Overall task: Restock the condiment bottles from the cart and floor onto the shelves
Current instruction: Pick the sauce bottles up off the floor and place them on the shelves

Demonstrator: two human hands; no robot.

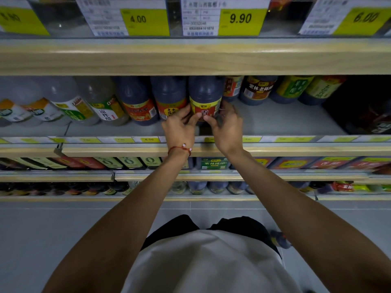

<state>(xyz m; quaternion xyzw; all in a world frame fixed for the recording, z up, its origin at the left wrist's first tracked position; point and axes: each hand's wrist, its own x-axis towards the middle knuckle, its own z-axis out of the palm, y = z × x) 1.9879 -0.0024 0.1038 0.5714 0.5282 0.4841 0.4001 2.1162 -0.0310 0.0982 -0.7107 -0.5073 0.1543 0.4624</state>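
A dark vinegar bottle (205, 96) with a yellow and red label stands on the grey shelf (275, 121), in the middle of a row. My left hand (182, 125) grips its lower left side, thumb on the label. My right hand (226, 125) grips its lower right side, fingers curled round the bottle. The bottle's foot is hidden behind both hands. Another dark bottle (279, 240) lies on the floor by my right hip.
Dark bottles (169, 98) and clear white-vinegar bottles (69, 102) stand to the left, more dark bottles (258, 89) at the right rear. Bare shelf lies right of my hands. A wooden shelf edge (190, 60) with price tags overhangs above. Lower shelves hold more bottles.
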